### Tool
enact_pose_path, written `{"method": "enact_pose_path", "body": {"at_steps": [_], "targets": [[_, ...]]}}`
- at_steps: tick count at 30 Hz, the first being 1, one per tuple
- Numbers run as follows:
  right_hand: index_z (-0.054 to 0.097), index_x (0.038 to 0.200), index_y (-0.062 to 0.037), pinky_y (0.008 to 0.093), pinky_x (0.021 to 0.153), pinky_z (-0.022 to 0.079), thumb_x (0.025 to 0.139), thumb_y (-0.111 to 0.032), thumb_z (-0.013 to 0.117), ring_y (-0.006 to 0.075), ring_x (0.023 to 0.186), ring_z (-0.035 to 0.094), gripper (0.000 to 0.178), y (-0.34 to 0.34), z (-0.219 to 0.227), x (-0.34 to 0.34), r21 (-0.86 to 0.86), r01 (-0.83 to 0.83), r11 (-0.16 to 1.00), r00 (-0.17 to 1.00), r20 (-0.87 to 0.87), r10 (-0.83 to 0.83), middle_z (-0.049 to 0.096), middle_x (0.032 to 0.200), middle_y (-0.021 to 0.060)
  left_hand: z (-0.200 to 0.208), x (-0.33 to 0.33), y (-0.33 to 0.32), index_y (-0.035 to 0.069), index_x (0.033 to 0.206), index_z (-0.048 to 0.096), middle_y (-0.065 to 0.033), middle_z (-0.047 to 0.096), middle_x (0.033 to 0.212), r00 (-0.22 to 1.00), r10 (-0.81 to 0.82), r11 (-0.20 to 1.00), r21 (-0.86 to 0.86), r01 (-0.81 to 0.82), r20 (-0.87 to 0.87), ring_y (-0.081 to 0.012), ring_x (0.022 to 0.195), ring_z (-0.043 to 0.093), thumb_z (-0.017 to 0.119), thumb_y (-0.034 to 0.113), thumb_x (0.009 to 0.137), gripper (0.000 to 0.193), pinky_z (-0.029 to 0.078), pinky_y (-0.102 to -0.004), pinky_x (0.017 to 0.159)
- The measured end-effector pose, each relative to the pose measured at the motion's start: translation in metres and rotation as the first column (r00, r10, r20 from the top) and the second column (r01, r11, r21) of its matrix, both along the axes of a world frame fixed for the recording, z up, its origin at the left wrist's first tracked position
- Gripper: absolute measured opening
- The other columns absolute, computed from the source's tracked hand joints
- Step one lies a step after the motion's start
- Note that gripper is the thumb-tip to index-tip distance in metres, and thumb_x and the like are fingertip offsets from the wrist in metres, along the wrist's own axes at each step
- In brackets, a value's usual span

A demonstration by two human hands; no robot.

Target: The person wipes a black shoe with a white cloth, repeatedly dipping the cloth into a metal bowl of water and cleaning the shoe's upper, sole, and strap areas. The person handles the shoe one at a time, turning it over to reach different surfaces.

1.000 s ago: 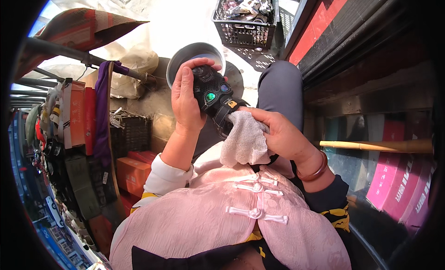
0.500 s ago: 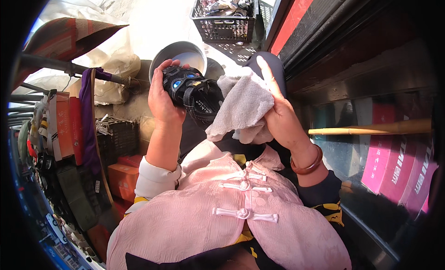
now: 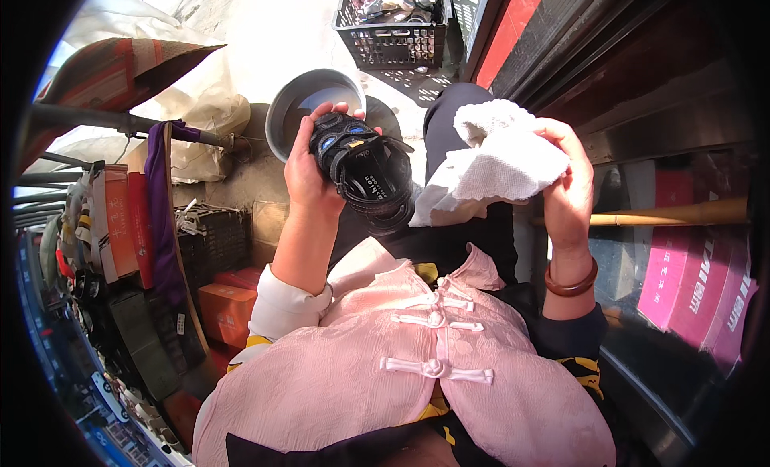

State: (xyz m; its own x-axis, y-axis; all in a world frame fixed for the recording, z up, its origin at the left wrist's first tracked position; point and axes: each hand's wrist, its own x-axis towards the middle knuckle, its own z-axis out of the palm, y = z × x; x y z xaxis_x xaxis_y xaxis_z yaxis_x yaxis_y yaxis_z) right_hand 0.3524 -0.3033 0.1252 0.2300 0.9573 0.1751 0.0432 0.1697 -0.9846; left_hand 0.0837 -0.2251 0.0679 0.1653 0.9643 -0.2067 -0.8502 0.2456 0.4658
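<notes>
A small black sandal (image 3: 370,174) with blue spots on its front lies in my left hand (image 3: 311,178), the fingers wrapped under its toe end. Its insole faces up and its heel points toward me. My right hand (image 3: 568,178) pinches a white cloth (image 3: 497,158) by its right side. The cloth hangs bunched over my right knee, apart from the sandal. Past my left fingertips stands a round grey metal basin (image 3: 281,118) with liquid in it.
A black plastic crate (image 3: 393,46) full of shoes stands at the far side. Boxes (image 3: 224,314) and a rack with a purple cloth (image 3: 164,218) line the left. On the right, a bamboo pole (image 3: 666,217) crosses a glass case holding pink boxes (image 3: 690,282).
The cloth has come away from the sandal, moving right with my right hand. My left hand and the sandal have shifted slightly right, and the sandal's opening shows more fully.
</notes>
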Motion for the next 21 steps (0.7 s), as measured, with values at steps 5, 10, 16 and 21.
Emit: {"method": "enact_pose_path", "body": {"at_steps": [5,10,16,21], "targets": [[0.060,0.114,-0.0021,0.0243,0.089,0.045,0.096,-0.015,0.045,0.0142,0.100,0.060,0.027,-0.001,-0.009,0.019,0.116,-0.147,0.982,0.983,-0.093,0.158,0.061,0.110,0.0079,-0.010,-0.004,0.002,0.001,0.118,0.054,-0.0151,0.058,0.114,0.974,-0.145,0.988,-0.028,0.152,0.172,-0.0345,0.113,0.054,0.040,0.022,0.101,0.031,0.041,-0.0545,0.104],[0.038,0.140,0.0057,0.0369,0.102,0.044,0.098,-0.036,0.036,0.0262,0.117,0.057,0.059,-0.002,0.000,0.003,0.255,-0.184,0.949,0.577,-0.753,0.314,0.053,0.135,0.0158,-0.021,-0.009,0.005,0.000,0.119,0.056,-0.0172,0.060,0.116,0.959,-0.188,0.974,-0.086,0.210,0.212,-0.0374,0.119,0.053,0.039,0.022,0.102,0.033,0.040,-0.0546,0.105],[0.024,0.151,-0.0015,0.0380,0.111,0.034,0.094,-0.048,0.050,0.0230,0.134,0.042,0.078,-0.001,0.012,-0.041,0.326,-0.231,0.917,0.571,-0.717,0.399,0.039,0.148,0.0131,-0.003,0.010,0.002,0.000,0.113,0.051,-0.0174,0.059,0.110,0.989,-0.125,0.963,-0.231,0.140,0.081,-0.0375,0.113,0.057,0.036,0.026,0.103,0.031,0.047,-0.0523,0.099],[0.041,0.137,-0.0024,0.0257,0.095,0.045,0.093,-0.010,0.062,0.0129,0.114,0.054,0.049,-0.001,-0.002,-0.057,0.291,-0.142,0.946,0.952,-0.221,0.211,0.053,0.128,0.0090,-0.002,0.015,0.001,0.001,0.112,0.051,-0.0160,0.059,0.110,0.994,-0.106,0.964,-0.243,0.108,0.021,-0.0377,0.112,0.057,0.036,0.025,0.103,0.030,0.047,-0.0538,0.098]]}}
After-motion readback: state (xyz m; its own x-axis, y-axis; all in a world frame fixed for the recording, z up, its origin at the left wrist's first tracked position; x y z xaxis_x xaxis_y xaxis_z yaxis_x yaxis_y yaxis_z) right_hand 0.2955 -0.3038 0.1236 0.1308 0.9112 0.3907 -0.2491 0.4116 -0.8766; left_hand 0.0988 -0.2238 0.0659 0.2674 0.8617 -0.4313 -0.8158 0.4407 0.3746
